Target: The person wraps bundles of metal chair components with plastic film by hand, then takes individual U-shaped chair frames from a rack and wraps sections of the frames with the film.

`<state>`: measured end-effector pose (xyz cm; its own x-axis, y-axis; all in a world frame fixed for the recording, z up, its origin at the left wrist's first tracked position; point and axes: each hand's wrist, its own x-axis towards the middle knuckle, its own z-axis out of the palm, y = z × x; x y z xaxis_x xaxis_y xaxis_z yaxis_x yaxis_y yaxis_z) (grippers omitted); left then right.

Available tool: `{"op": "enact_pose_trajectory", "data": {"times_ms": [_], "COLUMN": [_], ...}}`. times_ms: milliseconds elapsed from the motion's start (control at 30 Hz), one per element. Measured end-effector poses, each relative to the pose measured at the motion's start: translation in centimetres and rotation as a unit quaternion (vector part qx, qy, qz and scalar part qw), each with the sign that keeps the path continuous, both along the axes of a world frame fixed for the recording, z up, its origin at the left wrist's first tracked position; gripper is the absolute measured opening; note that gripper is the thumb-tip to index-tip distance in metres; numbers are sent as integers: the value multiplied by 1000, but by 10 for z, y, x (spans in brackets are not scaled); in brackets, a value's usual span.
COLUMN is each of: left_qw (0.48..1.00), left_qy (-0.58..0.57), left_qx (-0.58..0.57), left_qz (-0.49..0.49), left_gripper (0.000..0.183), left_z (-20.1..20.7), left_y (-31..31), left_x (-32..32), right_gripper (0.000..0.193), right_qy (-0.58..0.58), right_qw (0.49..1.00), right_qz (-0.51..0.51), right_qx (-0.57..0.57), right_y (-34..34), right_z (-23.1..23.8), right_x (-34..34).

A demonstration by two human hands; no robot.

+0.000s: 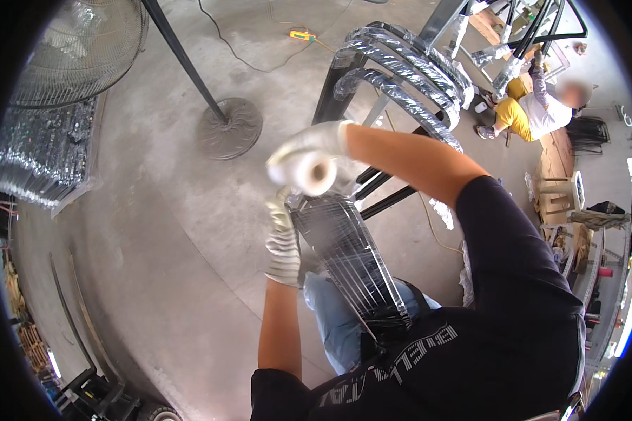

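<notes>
A roll of clear stretch film [312,174] with a cardboard core is in my right hand [305,144], which wears a white glove and is blurred by motion. It is at the far end of a black slatted metal piece [354,256], whose near end is by my body. Shiny clear film covers part of the slats. My left hand [282,242], in a striped whitish glove, closes on the left edge of this piece near its far end, just below the roll. Some of its fingers are hidden.
Film-wrapped curved black frames [407,67] stand ahead to the right. A fan base [229,128] and a fan cage [81,49] are at left, near stacked wrapped parts [45,154]. A person in yellow trousers [516,116] crouches at far right. Cables cross the concrete floor.
</notes>
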<state>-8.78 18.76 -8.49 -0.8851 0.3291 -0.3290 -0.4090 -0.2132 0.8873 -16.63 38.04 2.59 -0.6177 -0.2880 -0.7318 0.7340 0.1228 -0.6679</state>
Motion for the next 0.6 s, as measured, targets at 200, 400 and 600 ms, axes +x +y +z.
{"op": "enact_pose_trajectory", "data": {"times_ms": [200,400,600], "left_qw": [946,960,965], "left_qy": [-222,-229,-256], "left_qx": [189,160,-53], "left_qz": [143,38,24], "left_gripper": [55,41,36], "left_z": [75,75,-44], "left_y": [-23,-85,-145], "left_x": [-29,-50,63], "right_gripper": [39,42,43], "right_qy": [164,26,39], "right_qw": [970,986,981], "right_qz": [130,70,-51], "right_qx": [126,148,183], "right_y": [-84,-124,-43], "right_z": [-2,-21,-95], "right_x": [-10,-11,40]}}
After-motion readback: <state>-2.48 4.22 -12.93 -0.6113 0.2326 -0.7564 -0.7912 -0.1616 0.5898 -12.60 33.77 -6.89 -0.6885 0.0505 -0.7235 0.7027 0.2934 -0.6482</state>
